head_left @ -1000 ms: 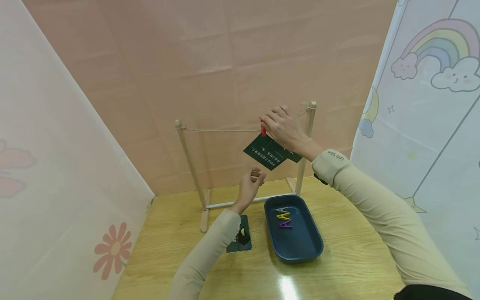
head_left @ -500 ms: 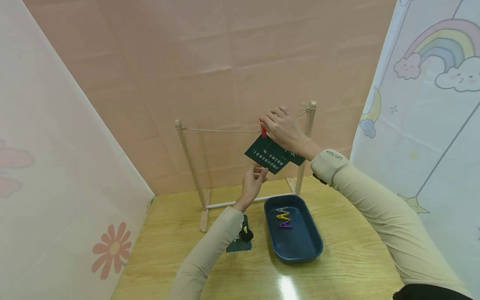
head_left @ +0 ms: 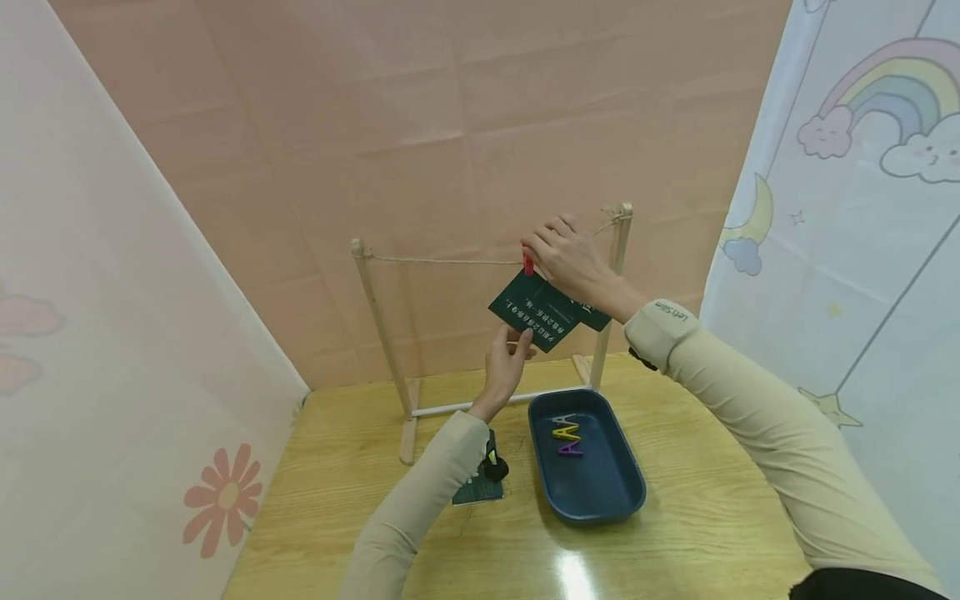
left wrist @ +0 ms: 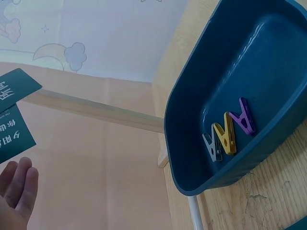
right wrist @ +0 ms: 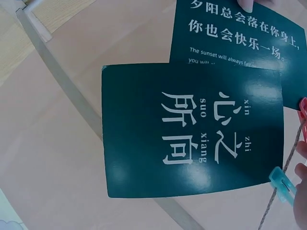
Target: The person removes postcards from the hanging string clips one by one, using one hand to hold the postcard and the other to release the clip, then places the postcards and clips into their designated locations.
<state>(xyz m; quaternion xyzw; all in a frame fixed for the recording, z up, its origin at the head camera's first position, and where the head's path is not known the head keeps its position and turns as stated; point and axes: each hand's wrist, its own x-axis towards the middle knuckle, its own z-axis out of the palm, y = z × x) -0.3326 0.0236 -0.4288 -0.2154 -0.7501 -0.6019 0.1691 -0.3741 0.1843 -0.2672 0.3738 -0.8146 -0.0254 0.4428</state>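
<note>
In the head view my right hand (head_left: 566, 254) pinches a red clothespin (head_left: 528, 260) at the rope (head_left: 442, 262). Under that clothespin a dark green card (head_left: 528, 308) with white writing hangs tilted. My left hand (head_left: 504, 367) has its thumb on the front of this card's lower edge, its other fingers partly hidden behind. A second green card (right wrist: 192, 129) overlaps the first in the right wrist view, with a teal clothespin (right wrist: 283, 184) at its corner by the rope. The left wrist view shows the left fingers (left wrist: 24, 187) close to the card's corner.
A wooden frame (head_left: 384, 333) holds the rope between two posts. In front of it stands a blue tray (head_left: 592, 492) with grey, yellow (head_left: 567, 433) and purple (head_left: 571, 449) clothespins. More green cards (head_left: 477, 492) lie on the table under the left forearm.
My left hand has risen to the hanging card, and its thumb now lies over the card's lower edge. The right hand stays at the red clothespin. The card has shifted slightly.
</note>
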